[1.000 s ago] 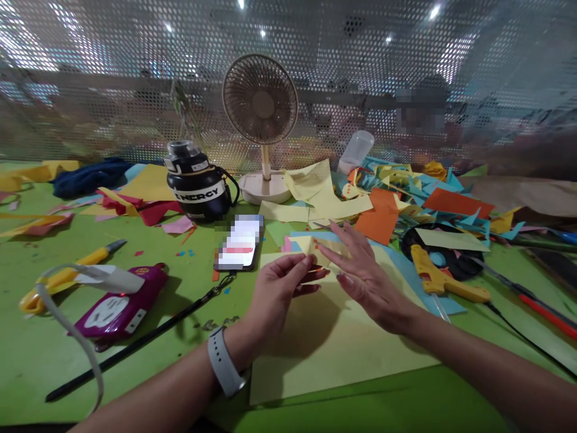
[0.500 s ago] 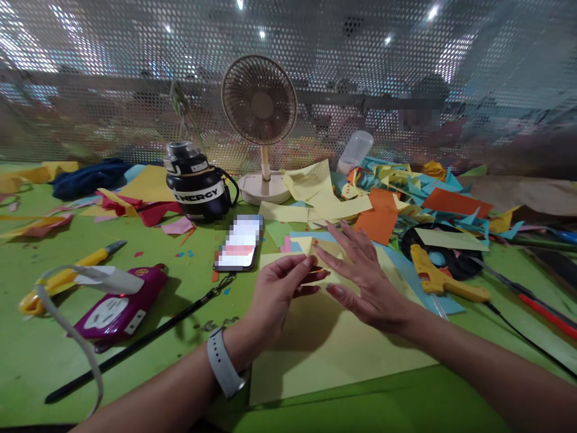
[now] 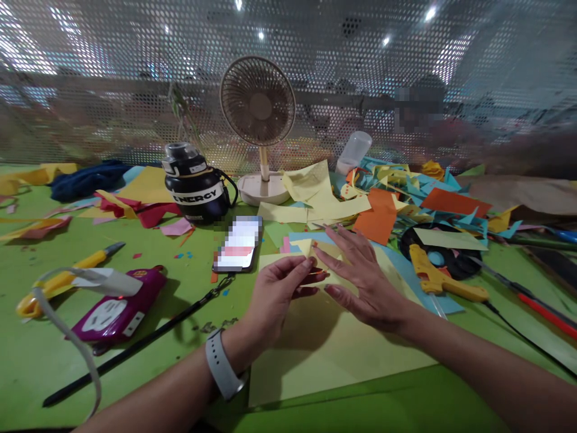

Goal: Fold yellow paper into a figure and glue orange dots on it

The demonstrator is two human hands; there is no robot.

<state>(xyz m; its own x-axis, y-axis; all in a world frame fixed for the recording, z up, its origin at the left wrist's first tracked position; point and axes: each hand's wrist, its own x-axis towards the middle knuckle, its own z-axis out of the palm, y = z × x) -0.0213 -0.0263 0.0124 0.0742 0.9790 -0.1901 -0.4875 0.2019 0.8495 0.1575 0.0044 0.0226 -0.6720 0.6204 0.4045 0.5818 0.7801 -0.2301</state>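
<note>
My left hand (image 3: pixel 283 282), with a pale watch strap on its wrist, pinches a small folded piece of pale yellow paper (image 3: pixel 305 247) between thumb and fingertips. A tiny orange bit shows at the piece's right edge. Close by on the right, my right hand (image 3: pixel 360 270) has its fingers spread, the index fingertip beside the small piece; whether it touches cannot be made out. Under both hands lies a large pale yellow sheet (image 3: pixel 342 355), with a light blue sheet (image 3: pixel 408 270) partly beneath it.
A phone (image 3: pixel 238 243), a black bottle (image 3: pixel 198 186) and a fan (image 3: pixel 258 105) stand or lie beyond my left hand. At left are a purple power bank (image 3: pixel 117 310) and a yellow cutter (image 3: pixel 85 264). At right are a yellow glue gun (image 3: pixel 444 282) and paper scraps (image 3: pixel 383 213).
The view has shifted very slightly. My right hand's middle and ring fingers have bent a little; my left hand keeps its pinch.
</note>
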